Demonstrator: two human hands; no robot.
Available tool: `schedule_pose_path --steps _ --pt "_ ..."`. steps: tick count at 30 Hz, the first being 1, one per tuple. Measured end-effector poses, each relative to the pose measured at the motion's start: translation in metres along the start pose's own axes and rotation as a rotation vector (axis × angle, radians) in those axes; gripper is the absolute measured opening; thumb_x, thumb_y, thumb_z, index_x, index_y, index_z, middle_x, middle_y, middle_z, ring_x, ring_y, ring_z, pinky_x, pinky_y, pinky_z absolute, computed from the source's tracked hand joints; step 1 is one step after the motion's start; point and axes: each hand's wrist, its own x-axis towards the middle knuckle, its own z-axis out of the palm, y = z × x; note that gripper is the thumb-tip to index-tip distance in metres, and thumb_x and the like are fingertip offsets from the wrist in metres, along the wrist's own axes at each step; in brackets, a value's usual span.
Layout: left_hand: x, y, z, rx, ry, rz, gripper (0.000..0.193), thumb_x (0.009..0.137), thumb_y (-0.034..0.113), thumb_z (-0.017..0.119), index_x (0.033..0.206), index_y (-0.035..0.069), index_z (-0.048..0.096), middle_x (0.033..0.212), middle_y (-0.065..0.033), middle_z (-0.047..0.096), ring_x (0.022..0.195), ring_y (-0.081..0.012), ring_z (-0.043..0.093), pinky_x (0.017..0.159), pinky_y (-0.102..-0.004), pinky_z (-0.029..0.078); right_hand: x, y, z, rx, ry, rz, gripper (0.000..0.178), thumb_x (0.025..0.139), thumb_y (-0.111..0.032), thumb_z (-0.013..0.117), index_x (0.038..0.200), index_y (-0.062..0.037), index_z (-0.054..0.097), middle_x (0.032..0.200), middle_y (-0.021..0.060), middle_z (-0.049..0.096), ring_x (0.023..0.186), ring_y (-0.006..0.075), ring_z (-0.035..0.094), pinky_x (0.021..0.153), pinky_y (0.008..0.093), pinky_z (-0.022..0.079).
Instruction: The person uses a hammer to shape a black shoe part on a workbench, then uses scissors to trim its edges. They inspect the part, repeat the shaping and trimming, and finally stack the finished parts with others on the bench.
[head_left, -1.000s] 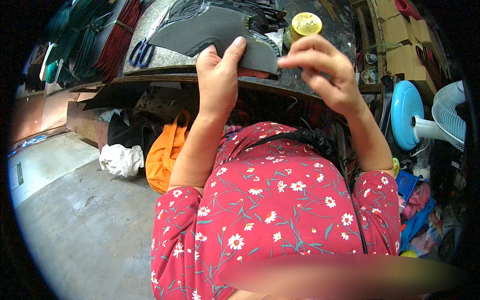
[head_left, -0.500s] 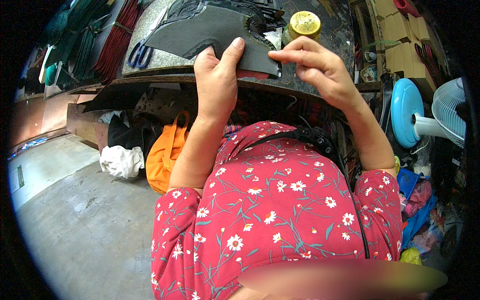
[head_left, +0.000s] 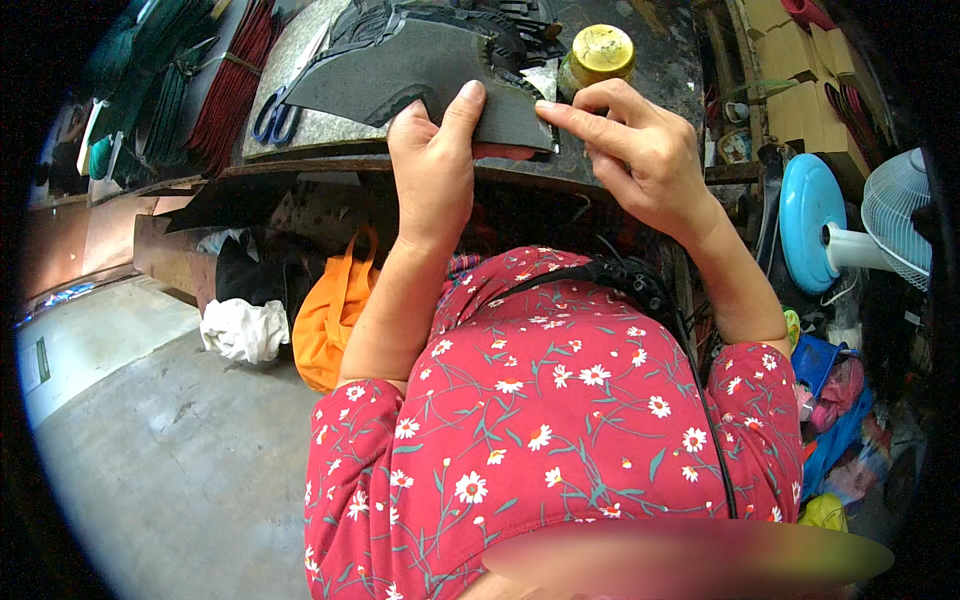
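My left hand (head_left: 435, 160) is closed on a dark grey cut sheet piece (head_left: 400, 70), shaped like a shoe upper, with the thumb lying on its face. The other left fingers are hidden behind it; a bit of reddish material shows under its lower edge. My right hand (head_left: 650, 150) has bent fingers, and one fingertip presses on the piece's right edge, which is notched along its upper curve. More dark cut pieces (head_left: 480, 22) lie behind it on the worktable (head_left: 660, 60). A jar with a yellow lid (head_left: 603, 50) stands just beyond my right hand.
Blue-handled scissors (head_left: 275, 118) rest on a pale speckled board (head_left: 305, 130) at left. Beyond are bundled dark red strips (head_left: 235, 90) and green ones (head_left: 165, 100). An orange bag (head_left: 325, 325) and white cloth (head_left: 243, 328) sit below the table. A blue-based fan (head_left: 812, 222) is at right.
My right hand has turned slightly and its fingers have curled more, with one fingertip still at the piece's right edge. The left hand and the piece have barely moved.
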Motion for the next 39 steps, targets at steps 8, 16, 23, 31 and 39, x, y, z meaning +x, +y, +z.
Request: schedule_pose_path --steps 8,16,23,31,39 --pt "0.003 0.001 -0.001 -0.013 0.093 0.002 0.015 0.099 0.01 0.057 0.1 -0.005 0.06 0.091 -0.0129 0.069 0.073 -0.0217 0.07 0.058 -0.0345 0.063 -0.008 0.007 -0.006 0.077 -0.043 -0.145 0.049 0.066 0.001 0.067 0.111 -0.016 0.074 0.099 0.0066 0.064 0.082 0.0244 0.065 0.073 0.0355 0.055" --pt "-0.002 -0.012 -0.015 -0.058 0.077 -0.122 0.022 0.098 0.019 0.063 0.099 -0.002 0.067 0.093 -0.009 0.07 0.079 -0.0149 0.066 0.074 -0.0306 0.054 0.022 0.067 0.006 -0.293 0.161 0.094 0.064 0.078 -0.028 0.078 0.137 -0.0163 0.056 0.125 0.0107 0.06 0.112 0.0306 0.058 0.098 0.0419 0.046" --pt "0.004 -0.022 -0.027 -0.013 0.112 -0.072 0.021 0.098 0.016 0.064 0.104 -0.004 0.067 0.1 -0.0114 0.071 0.082 -0.0184 0.068 0.074 -0.032 0.056 0.016 0.092 0.013 0.1 0.175 0.271 0.061 0.087 -0.03 0.075 0.141 -0.0157 0.052 0.113 0.0091 0.067 0.101 0.0214 0.064 0.093 0.0352 0.049" --pt "0.007 -0.023 -0.03 -0.157 0.202 -0.032 0.02 0.095 0.017 0.068 0.105 -0.001 0.065 0.101 -0.0111 0.07 0.084 -0.0202 0.069 0.074 -0.0345 0.057 -0.031 0.132 0.013 0.507 0.391 0.595 0.057 0.087 -0.035 0.074 0.137 -0.0145 0.056 0.102 0.011 0.07 0.098 0.0228 0.068 0.091 0.0356 0.051" --pt "0.016 -0.021 -0.032 -0.005 0.075 -0.027 0.026 0.093 0.007 0.069 0.118 0.003 0.062 0.106 -0.0079 0.069 0.091 -0.0156 0.067 0.08 -0.0306 0.056 -0.04 0.114 -0.006 -0.123 0.136 0.274 0.037 0.087 -0.029 0.072 0.123 -0.0197 0.07 0.122 0.006 0.068 0.118 0.0277 0.057 0.101 0.0403 0.046"
